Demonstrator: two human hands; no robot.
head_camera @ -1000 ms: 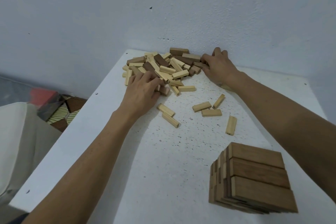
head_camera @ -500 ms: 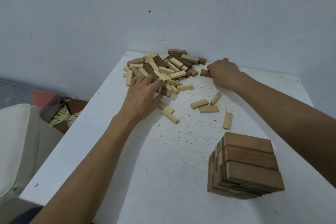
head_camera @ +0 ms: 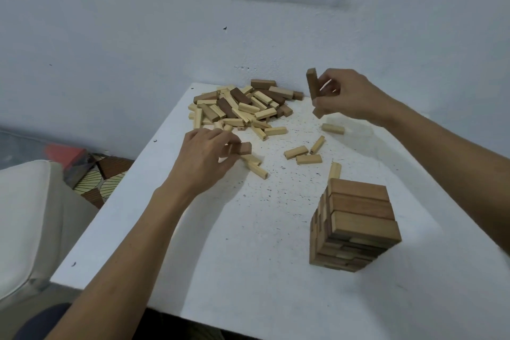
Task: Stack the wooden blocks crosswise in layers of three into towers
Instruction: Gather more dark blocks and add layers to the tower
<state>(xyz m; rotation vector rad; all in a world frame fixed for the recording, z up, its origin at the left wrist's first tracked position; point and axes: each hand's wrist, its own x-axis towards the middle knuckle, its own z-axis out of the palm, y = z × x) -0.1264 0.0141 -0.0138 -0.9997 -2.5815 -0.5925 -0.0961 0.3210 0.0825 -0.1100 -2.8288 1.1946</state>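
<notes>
Right grip (head_camera: 350,94) above white table (head_camera: 248,232)

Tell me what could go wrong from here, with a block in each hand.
The right hand pinches its upright brown block near the lower end; it may slip. The tower stands several layers tall with uneven sides, so a heavy placement or the nearby right forearm could topple it.

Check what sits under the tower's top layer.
Under the tower's three brown top blocks, crosswise layers of brown and pale blocks show on two sides. The far sides and the middle blocks are hidden.
</notes>
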